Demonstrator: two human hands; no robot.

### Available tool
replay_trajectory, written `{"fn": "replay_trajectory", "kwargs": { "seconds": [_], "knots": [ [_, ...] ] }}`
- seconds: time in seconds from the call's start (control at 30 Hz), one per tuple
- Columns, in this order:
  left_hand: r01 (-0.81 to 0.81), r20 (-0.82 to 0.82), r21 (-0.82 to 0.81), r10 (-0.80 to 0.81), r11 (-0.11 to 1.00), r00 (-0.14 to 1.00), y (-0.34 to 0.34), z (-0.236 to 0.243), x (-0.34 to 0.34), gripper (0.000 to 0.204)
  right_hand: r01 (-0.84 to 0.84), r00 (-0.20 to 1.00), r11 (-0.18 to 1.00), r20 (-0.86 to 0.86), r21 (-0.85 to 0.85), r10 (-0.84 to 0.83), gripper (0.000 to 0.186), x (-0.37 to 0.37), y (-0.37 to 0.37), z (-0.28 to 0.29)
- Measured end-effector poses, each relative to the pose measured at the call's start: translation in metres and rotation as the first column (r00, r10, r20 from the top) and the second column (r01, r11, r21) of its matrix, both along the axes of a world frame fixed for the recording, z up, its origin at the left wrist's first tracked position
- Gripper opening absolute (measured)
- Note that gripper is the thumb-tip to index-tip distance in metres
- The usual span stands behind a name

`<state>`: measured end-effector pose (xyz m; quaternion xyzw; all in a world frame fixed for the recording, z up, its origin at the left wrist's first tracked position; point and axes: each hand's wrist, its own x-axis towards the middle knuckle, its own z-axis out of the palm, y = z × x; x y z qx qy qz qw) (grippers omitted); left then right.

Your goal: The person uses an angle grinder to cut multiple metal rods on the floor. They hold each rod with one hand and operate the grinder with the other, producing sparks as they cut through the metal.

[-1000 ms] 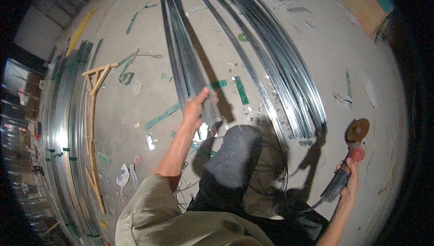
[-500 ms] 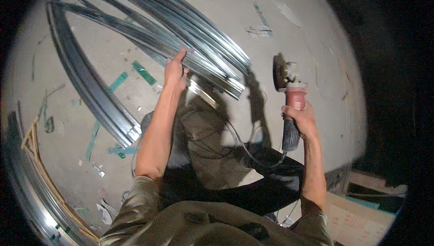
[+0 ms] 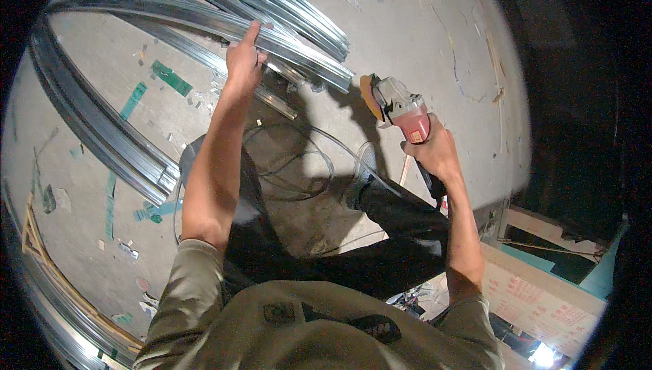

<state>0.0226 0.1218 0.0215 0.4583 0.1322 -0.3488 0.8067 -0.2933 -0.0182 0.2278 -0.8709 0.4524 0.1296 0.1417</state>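
My left hand (image 3: 244,59) grips a long silvery metal channel (image 3: 299,55) near its end, the index finger laid along it. That channel is raised over other metal strips at the upper left. With my right hand (image 3: 435,152) I hold a red and grey angle grinder (image 3: 411,118) by its body. Its tan disc (image 3: 370,97) stands beside the channel's cut end, apart from it by a small gap. The grinder's cord (image 3: 322,132) loops across the floor between my legs.
A bundle of metal channels (image 3: 299,13) lies at the upper left, another stack (image 3: 102,122) at the left. Green tape scraps (image 3: 171,78) and offcuts litter the concrete floor. A cardboard box (image 3: 543,295) stands at the lower right. Wooden strips (image 3: 61,282) lie at the lower left.
The grinder has come left, toward the channel's end, and its disc has turned to show a tan face. My left hand keeps its hold, and the channel now sits higher in view.
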Motion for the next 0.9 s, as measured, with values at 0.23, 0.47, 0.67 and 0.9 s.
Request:
{"fn": "replay_trajectory", "kwargs": {
  "seconds": [0.23, 0.47, 0.67, 0.9],
  "knots": [
    [0.020, 0.075, -0.071, -0.015, 0.997, 0.997, 0.000, 0.005, -0.005, 0.035, -0.068, 0.997, 0.997, -0.046, -0.042, 0.066, 0.057, 0.006, 0.004, 0.002],
    [0.057, -0.004, 0.048, -0.056, 0.997, 0.998, -0.002, -0.006, 0.000, 0.034, -0.117, 0.990, 0.991, -0.092, -0.069, 0.111, 0.058, 0.012, 0.009, 0.009],
    [-0.019, -0.058, -0.096, 0.013, 0.995, 0.998, -0.003, -0.017, 0.001, 0.033, -0.121, 0.988, 0.989, -0.102, -0.087, 0.112, 0.060, 0.012, 0.006, 0.005],
    [-0.007, -0.029, -0.055, 0.005, 0.998, 1.000, 0.006, -0.004, 0.000, 0.032, -0.094, 0.988, 0.994, -0.129, -0.063, 0.085, 0.060, 0.012, 0.005, 0.007]
  ]
}}
